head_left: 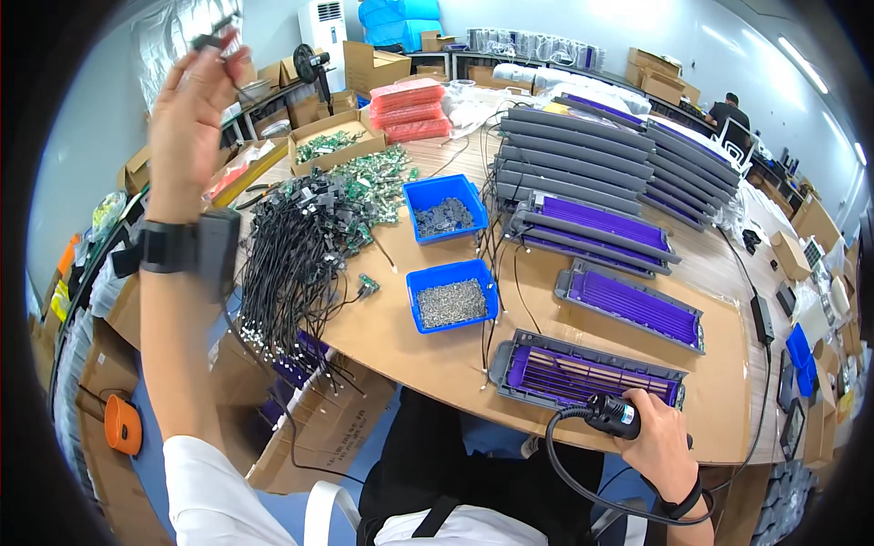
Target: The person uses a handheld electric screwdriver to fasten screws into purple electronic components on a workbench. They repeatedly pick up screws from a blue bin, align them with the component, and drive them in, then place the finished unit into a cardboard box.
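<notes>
You see stacked red packages at the tabletop's far edge, with brown cardboard boxes just behind them.

Left arm raised high, right hand low and closed.

The left hand is lifted well up, forearm upright, a dark band at the wrist, fingers pinched together at the top. The right hand sits low, curled in a firm grip, wrist banded too.

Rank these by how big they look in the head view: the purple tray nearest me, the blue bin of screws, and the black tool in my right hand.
1. Purple tray, clearly largest.
2. Blue bin of screws.
3. Black tool, partly hidden by the right hand; its cable is not counted.
</notes>
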